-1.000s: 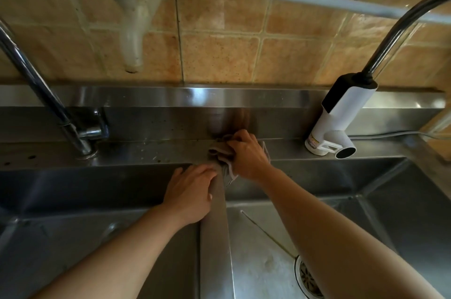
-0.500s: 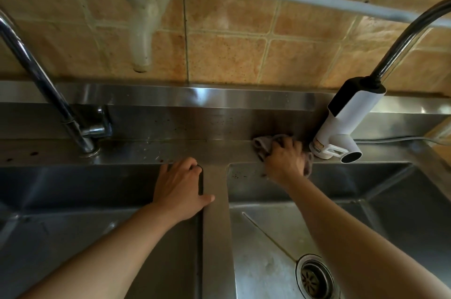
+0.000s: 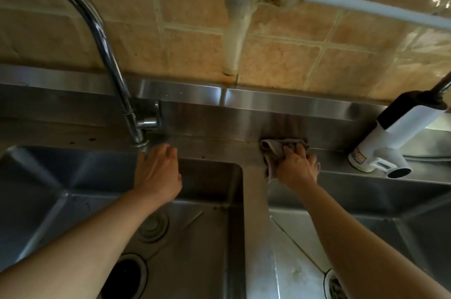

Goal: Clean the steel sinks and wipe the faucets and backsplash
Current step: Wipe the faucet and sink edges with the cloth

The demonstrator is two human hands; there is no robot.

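My right hand (image 3: 299, 166) grips a crumpled grey cloth (image 3: 274, 152) and presses it on the steel ledge at the foot of the steel backsplash (image 3: 219, 118), just right of the divider (image 3: 253, 201) between the two sinks. My left hand (image 3: 158, 171) rests on the back rim of the left sink (image 3: 207, 225), fingers bent over the edge, just right of the chrome faucet's base (image 3: 139, 137). The right sink (image 3: 366, 213) lies under my right forearm. A white and black faucet (image 3: 390, 142) stands on the ledge at the right.
Beige wall tiles (image 3: 280, 59) rise above the backsplash, crossed by a stained white pipe (image 3: 236, 30). The left sink has a round open drain (image 3: 127, 276) and a plug (image 3: 153, 225); the right sink's strainer (image 3: 334, 286) shows at the bottom edge.
My right hand slid the cloth along the ledge, right toward the white faucet and then back near the divider. My left hand moved from the divider to the left sink's back rim. The view shifted left.
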